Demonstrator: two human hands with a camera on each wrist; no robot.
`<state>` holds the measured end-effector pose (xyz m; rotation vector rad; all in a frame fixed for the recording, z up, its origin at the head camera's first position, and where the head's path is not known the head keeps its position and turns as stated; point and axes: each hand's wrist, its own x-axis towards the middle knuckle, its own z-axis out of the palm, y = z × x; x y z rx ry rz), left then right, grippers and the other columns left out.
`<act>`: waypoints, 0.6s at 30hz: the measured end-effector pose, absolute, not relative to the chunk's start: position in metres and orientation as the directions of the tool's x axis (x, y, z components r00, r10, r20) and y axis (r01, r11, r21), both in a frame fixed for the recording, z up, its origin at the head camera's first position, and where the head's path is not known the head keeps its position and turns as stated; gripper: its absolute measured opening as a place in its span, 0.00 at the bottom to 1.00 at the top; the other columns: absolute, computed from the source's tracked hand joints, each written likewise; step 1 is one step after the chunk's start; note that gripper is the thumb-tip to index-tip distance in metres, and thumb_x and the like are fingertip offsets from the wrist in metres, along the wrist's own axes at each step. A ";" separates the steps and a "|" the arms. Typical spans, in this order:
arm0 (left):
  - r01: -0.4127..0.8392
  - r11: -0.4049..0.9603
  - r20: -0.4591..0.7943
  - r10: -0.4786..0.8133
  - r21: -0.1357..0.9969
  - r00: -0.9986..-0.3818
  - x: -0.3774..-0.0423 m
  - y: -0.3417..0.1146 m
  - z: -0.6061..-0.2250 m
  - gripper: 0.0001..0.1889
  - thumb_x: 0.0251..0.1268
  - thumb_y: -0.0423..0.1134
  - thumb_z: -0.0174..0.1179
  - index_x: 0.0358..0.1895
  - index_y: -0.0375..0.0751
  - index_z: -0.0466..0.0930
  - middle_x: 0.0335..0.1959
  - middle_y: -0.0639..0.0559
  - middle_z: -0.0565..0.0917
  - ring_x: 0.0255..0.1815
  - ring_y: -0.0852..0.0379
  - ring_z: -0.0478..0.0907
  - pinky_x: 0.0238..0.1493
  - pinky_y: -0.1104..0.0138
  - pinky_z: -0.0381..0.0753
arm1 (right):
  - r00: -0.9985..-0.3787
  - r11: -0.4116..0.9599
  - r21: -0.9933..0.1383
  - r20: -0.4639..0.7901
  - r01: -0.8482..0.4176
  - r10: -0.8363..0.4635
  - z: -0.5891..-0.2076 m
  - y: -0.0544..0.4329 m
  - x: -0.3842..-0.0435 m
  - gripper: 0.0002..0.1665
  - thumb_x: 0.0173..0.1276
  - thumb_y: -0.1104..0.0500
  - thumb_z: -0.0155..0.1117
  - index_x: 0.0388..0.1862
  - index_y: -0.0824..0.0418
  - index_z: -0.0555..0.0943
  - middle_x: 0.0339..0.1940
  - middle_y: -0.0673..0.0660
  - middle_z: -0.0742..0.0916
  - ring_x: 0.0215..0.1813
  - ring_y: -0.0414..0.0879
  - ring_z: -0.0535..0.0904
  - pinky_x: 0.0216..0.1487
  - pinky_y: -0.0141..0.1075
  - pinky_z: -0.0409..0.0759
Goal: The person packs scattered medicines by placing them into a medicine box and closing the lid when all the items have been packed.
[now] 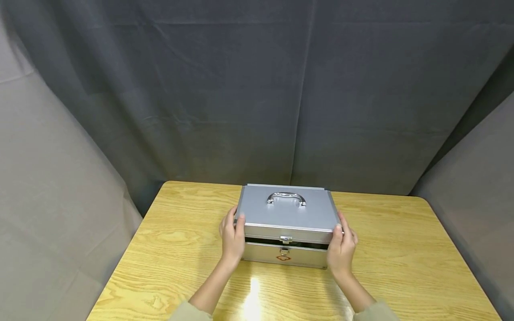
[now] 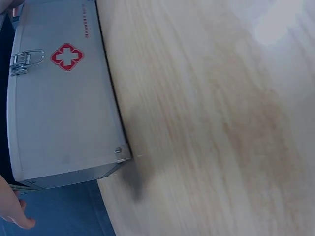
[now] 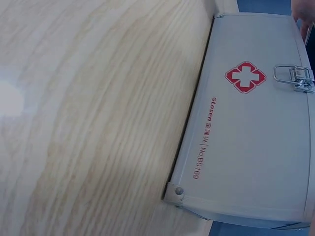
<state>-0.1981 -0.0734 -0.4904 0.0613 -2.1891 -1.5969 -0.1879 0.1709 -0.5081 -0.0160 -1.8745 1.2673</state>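
Note:
A silver first-aid box stands on the table, its lid raised slightly so that a dark gap shows along the front. My left hand holds the lid at its left front corner, thumb on the front edge and fingers along the side. At the opposite front corner, my right hand grips the lid the same way. The metal latch on the front is undone. A red emblem with a white cross marks the front panel. The box's contents are hidden.
A chrome carrying handle is fixed on top of the lid. The wooden table extends to both sides of the box. Dark grey cloth hangs behind the table, with lighter cloth at the left.

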 end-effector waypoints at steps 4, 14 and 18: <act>0.225 0.330 0.318 -0.261 0.917 -0.911 -0.199 -0.075 -0.495 0.24 0.69 0.45 0.45 0.62 0.34 0.65 0.59 0.36 0.69 0.58 0.40 0.60 0.50 0.52 0.70 | -0.632 0.502 -0.749 0.648 -0.432 0.425 -0.511 0.171 -0.190 0.21 0.69 0.65 0.43 0.58 0.70 0.72 0.48 0.72 0.80 0.42 0.50 0.70 0.56 0.43 0.51; 0.251 0.293 0.317 -0.203 0.922 -0.926 -0.197 -0.076 -0.509 0.24 0.70 0.45 0.44 0.65 0.38 0.61 0.60 0.37 0.66 0.56 0.42 0.63 0.47 0.54 0.75 | -0.646 0.521 -0.737 0.655 -0.431 0.391 -0.521 0.174 -0.185 0.22 0.71 0.63 0.44 0.62 0.64 0.70 0.56 0.67 0.78 0.55 0.26 0.68 0.57 0.38 0.48; 0.271 0.288 0.330 -0.177 0.918 -0.927 -0.196 -0.076 -0.513 0.24 0.70 0.44 0.43 0.65 0.37 0.60 0.59 0.37 0.66 0.55 0.43 0.66 0.46 0.56 0.75 | -0.650 0.515 -0.727 0.665 -0.454 0.368 -0.525 0.176 -0.183 0.23 0.71 0.62 0.44 0.63 0.66 0.69 0.55 0.68 0.77 0.53 0.26 0.68 0.57 0.40 0.48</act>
